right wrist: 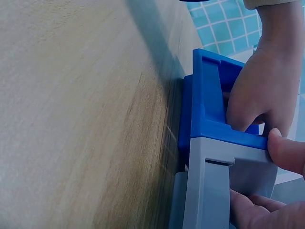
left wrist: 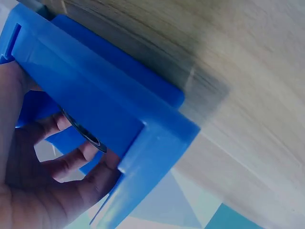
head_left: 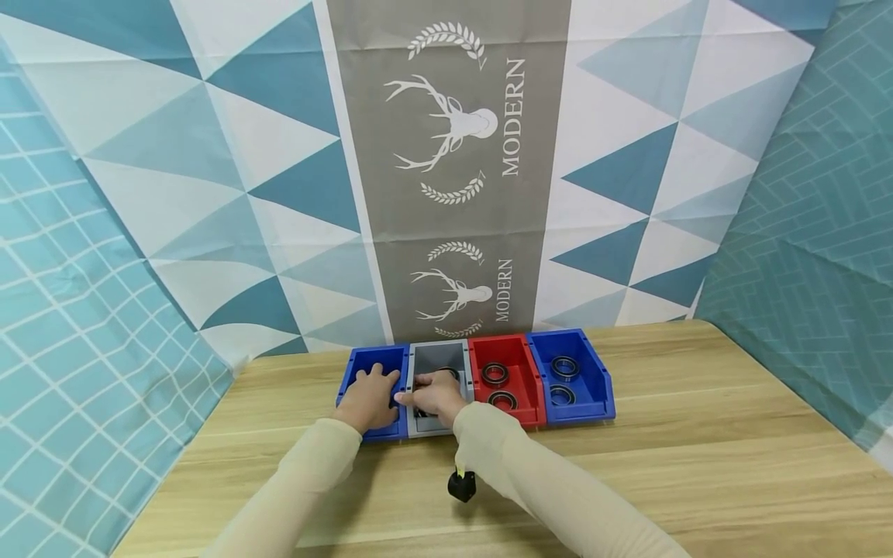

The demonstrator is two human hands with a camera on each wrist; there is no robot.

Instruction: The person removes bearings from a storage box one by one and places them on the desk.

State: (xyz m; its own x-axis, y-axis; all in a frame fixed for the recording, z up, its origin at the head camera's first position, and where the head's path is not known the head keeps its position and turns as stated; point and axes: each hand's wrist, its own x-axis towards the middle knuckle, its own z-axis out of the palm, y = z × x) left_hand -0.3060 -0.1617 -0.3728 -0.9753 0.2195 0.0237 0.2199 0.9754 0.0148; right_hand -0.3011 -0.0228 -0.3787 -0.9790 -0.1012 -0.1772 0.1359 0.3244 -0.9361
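Inside the leftmost blue bin [head_left: 346,386] is my left hand [head_left: 371,399], fingers bent downward. A black-rimmed ring bearing [left wrist: 83,131] lies against those fingers, seen edge-on in the left wrist view and partly hidden by the bin wall. My right hand [head_left: 436,394] reaches into the neighbouring grey bin [head_left: 439,349]. Its thumb [right wrist: 286,150] touches the rim between the two bins, apart from the other fingers. Those fingers reach down inside, their ends hidden in the right wrist view. Part of a bearing [head_left: 449,372] shows beyond the right hand.
A red bin [head_left: 530,387] and another blue bin [head_left: 600,372] continue the row to the right, each with two bearings. The bins stand on a wooden table [head_left: 698,465] near a patterned backdrop [head_left: 621,155]. A small black object [head_left: 461,487] is below the right wrist.
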